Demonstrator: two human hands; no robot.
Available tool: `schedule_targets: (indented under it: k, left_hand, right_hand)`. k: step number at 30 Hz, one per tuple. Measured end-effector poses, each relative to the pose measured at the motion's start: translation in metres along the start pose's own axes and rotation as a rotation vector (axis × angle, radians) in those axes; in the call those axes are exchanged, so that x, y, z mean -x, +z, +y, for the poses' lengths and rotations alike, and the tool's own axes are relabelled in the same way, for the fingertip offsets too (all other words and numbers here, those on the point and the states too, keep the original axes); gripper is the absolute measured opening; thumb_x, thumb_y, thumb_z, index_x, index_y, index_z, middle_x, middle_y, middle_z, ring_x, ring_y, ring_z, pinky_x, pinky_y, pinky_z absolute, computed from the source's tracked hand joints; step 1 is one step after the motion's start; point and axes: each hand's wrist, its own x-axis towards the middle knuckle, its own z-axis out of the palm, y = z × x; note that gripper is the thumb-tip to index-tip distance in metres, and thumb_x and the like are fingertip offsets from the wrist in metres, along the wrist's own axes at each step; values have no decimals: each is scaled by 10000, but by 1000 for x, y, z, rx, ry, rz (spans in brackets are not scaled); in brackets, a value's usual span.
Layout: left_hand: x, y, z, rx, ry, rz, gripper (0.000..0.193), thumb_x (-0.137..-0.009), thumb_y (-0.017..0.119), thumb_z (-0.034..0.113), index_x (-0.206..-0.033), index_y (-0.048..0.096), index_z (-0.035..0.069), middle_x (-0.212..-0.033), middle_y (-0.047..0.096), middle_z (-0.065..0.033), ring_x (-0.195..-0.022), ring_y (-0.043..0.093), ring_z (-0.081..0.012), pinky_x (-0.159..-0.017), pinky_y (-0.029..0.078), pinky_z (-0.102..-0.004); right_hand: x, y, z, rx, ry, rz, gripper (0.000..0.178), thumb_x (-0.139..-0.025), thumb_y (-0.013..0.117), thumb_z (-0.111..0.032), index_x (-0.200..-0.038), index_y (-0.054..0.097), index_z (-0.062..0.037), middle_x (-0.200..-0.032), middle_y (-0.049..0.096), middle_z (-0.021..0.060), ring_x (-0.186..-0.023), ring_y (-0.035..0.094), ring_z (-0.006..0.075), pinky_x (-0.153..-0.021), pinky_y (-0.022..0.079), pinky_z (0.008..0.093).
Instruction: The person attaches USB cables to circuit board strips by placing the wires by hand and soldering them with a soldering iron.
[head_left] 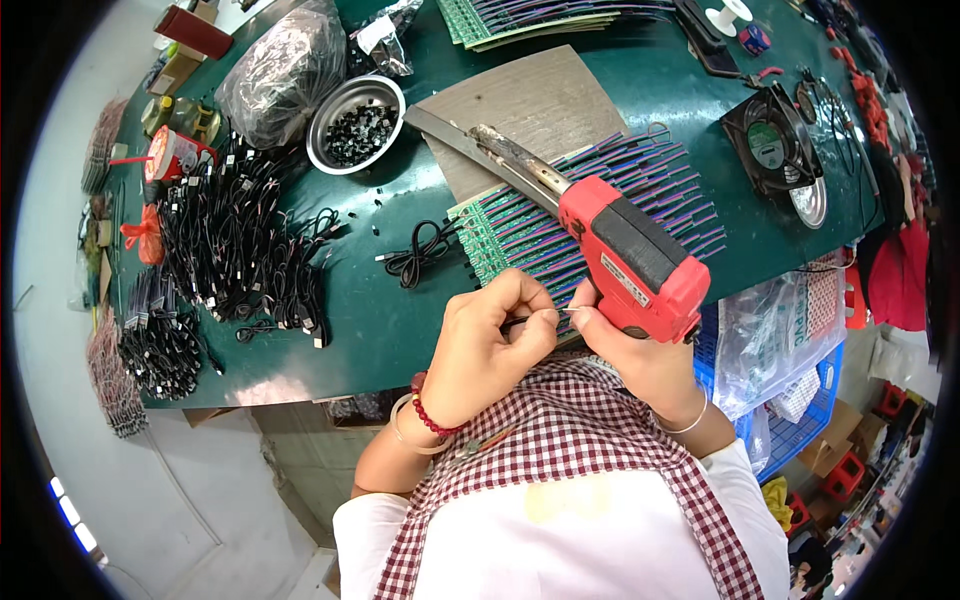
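My left hand point(500, 335) is closed, pinching a thin black cable point(513, 321) between thumb and forefinger. Close beside it, my right hand point(630, 350) has its thumb and forefinger together on a fine pale wire point(574, 309) at the cable's end. A red and black gun-shaped tool point(640, 260) with a scorched metal barrel covers part of the right hand; whether that hand supports it is hidden. Beneath the tool lies a row of green circuit boards point(485, 245) with purple and dark wires. A coiled black cable point(418, 255) sits left of the boards.
Bundles of black cables point(225, 230) cover the table's left side. A metal bowl point(318, 150) holds small black parts. Behind the boards lies a brown board point(520, 95). A black fan point(768, 145) stands at right, above a blue crate point(790, 445) beside the table.
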Motion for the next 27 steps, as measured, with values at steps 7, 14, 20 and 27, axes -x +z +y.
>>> schedule_targets:
  k: [7,14,20,27]
  left_hand:
    - [0,-16,-7,-79,-7,117,67,-784,594,-7,-742,541,-8,-591,549,18,-543,443,1,-492,354,-171]
    - [3,-6,2,-270,-11,87,82,-740,635,19,-729,553,17,-598,568,-90,-443,510,-126,-438,397,-260]
    - [7,-2,8,-423,164,77,120,-727,662,56,-809,575,57,-711,604,-73,-519,576,-230,-479,459,-314]
    - [9,5,1,-269,243,149,102,-711,656,-39,-766,592,19,-687,540,-37,-507,486,-82,-455,384,-229]
  right_hand:
    - [-1,-14,-5,-149,149,155,83,-824,621,13,-905,604,0,-831,618,25,-766,595,90,-689,496,250]
    - [-8,0,16,-36,-73,-14,512,-763,722,-1,-1203,462,-14,-978,616,71,-886,603,113,-742,488,251]
    - [-4,5,12,-33,-2,-23,395,-781,693,1,-1136,520,-5,-920,630,43,-829,603,95,-718,484,242]
    - [-5,10,6,-245,83,70,136,-860,642,-42,-985,612,3,-922,652,37,-836,602,100,-731,487,243]
